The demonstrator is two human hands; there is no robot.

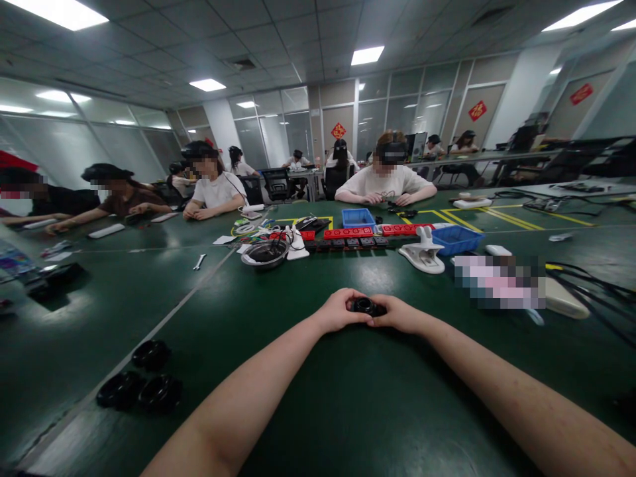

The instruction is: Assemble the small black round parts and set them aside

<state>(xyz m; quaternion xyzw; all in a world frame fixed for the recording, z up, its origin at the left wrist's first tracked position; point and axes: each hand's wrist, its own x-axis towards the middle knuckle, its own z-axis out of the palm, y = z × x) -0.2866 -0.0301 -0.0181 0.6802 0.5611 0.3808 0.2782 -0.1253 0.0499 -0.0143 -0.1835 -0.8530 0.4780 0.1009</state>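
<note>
Both hands meet around a small black ring-shaped part (364,305) with a round opening facing up, just above or on the green table. My left hand (344,309) curls its fingers and thumb around the part's left side. Closed on the part's right side is my right hand (396,314), its fingertips partly hidden behind the part. Three similar black ring-shaped parts (152,355) lie grouped on the table at the lower left, beside my left forearm.
Beyond my hands stand a metal bowl (265,254) with black pieces, a red strip of sockets (348,232), blue trays (454,240) and a white clamp stand (424,250). A wrench (199,262) lies left. Cables (596,285) spread right. Co-workers sit across the table (298,318).
</note>
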